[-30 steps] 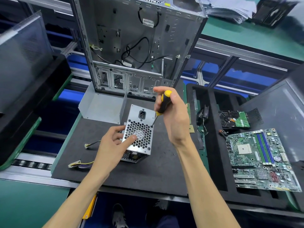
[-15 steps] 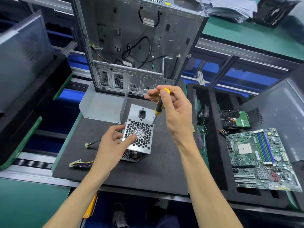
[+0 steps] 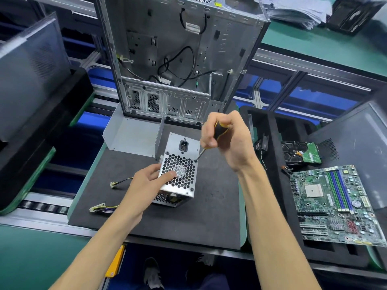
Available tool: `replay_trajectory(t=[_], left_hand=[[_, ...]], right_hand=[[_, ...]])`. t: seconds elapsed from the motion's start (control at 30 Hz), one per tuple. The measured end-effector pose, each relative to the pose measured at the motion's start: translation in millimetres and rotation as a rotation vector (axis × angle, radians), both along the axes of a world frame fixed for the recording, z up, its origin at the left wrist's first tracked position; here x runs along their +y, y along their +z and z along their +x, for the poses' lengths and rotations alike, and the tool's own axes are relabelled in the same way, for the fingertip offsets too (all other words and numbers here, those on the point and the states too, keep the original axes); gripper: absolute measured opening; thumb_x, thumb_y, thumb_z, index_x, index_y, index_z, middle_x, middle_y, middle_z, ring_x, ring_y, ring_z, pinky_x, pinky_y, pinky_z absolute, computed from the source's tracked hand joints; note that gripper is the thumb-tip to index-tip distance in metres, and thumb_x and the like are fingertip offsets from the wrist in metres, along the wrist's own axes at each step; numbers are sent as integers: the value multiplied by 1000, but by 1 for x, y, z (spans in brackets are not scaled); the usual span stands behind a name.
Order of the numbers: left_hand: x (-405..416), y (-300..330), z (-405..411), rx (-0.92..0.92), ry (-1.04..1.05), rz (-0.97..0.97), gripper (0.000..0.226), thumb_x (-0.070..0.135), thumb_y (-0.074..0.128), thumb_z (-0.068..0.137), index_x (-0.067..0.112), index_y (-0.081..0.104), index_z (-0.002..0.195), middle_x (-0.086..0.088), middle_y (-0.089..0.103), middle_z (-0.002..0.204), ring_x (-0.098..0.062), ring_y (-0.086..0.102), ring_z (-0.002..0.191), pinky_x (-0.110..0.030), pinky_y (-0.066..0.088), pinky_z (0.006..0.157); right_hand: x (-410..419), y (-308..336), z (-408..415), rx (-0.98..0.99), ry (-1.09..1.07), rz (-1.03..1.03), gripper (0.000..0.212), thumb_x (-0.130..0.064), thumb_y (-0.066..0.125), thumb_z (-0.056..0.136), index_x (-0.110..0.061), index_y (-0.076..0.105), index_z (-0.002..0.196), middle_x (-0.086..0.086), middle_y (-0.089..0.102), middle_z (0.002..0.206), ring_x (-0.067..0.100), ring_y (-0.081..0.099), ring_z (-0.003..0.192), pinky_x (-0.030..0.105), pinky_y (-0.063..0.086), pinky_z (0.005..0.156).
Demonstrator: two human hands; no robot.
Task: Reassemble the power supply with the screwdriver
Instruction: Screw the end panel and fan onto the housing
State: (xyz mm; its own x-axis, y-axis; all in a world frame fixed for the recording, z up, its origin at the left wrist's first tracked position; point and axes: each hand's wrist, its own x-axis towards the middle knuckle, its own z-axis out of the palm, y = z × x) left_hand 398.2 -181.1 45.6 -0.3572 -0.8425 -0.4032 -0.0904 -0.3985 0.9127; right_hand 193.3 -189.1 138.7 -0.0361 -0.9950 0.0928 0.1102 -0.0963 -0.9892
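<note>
1. Head view: the power supply stands on the black foam mat, near the middle toward its far edge, fan grille facing up.
2. The left hand grips the unit's left side — thumb laid flat on the grille, fingers curled round the casing.
3. The right hand is closed round the black-and-yellow screwdriver; its tip sits at the grille's far right corner screw.
4. Beyond the mat's far edge stands an open computer case — a motherboard lies to the right.
</note>
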Motion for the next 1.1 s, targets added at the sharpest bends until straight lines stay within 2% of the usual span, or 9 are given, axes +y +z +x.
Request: replay_trajectory(t=[0.07, 0.13, 0.27, 0.4, 0.57, 0.77, 0.87, 1.0, 1.1], left_hand=[[0, 1, -1, 10, -4, 5, 28, 30, 74, 90, 25, 69, 118, 7, 78, 108, -11, 72, 105, -46, 44, 111], [1, 2, -2, 22, -8, 10, 28, 29, 73, 91, 25, 69, 118, 7, 78, 108, -10, 72, 105, -45, 44, 111], [2, 2, -2, 38, -3, 20, 26, 28, 73, 91, 24, 70, 117, 6, 78, 109, -13, 72, 107, -46, 43, 113], [1, 1, -1, 51, 3, 21, 27, 27, 74, 90, 25, 70, 117, 5, 78, 109, -14, 72, 107, -47, 43, 112], [2, 0, -2, 72, 12, 25, 27, 27, 75, 90, 24, 70, 117, 3, 78, 110, -16, 72, 108, -49, 42, 113], [3, 2, -2, 52, 29, 12, 30, 28, 75, 89, 26, 69, 118, 7, 78, 110, -13, 72, 106, -47, 45, 110], [2, 3, -2, 50, 69, -3, 41, 23, 77, 88, 27, 64, 126, 8, 76, 114, -12, 72, 107, -44, 49, 106], [0, 4, -1, 61, 54, -23, 53, 18, 78, 87, 23, 60, 136, 10, 74, 118, -7, 71, 108, -34, 50, 101], [0, 3, 0, 62, 58, -32, 54, 16, 77, 87, 21, 60, 138, 11, 74, 119, -6, 70, 110, -31, 50, 99]], right_hand=[[-3, 5, 4, -31, -20, 65, 31, -19, 37, 78, -23, 39, 48, -6, 30, 45, 16, 26, 46, 27, 26, 50], [-6, 5, 10, -30, -145, 111, 30, -15, 39, 72, -24, 30, 45, -7, 22, 44, 15, 19, 44, 25, 17, 49], [-7, 0, 24, -34, -310, 32, 34, -16, 38, 74, -25, 29, 43, -6, 20, 42, 14, 18, 40, 21, 16, 48], [-2, -5, 38, -123, -473, -118, 43, -14, 35, 83, -28, 30, 43, -9, 23, 42, 11, 19, 39, 18, 18, 48], [3, -7, 53, -125, -657, -194, 44, -13, 34, 83, -31, 30, 43, -10, 26, 42, 13, 22, 40, 25, 17, 49], [2, -3, 43, -111, -524, -133, 38, -15, 38, 84, -23, 30, 48, -8, 25, 45, 13, 19, 44, 22, 17, 47], [5, 2, 35, -211, -500, -122, 37, -16, 37, 83, -22, 29, 49, -7, 21, 45, 13, 16, 43, 21, 16, 46], [5, 13, 35, -439, -439, -203, 35, -18, 36, 84, -23, 30, 50, -8, 18, 46, 14, 12, 45, 28, 9, 46], [-1, 19, 46, -488, -374, -224, 34, -17, 35, 84, -23, 30, 51, -7, 17, 47, 14, 11, 45, 28, 9, 46]])
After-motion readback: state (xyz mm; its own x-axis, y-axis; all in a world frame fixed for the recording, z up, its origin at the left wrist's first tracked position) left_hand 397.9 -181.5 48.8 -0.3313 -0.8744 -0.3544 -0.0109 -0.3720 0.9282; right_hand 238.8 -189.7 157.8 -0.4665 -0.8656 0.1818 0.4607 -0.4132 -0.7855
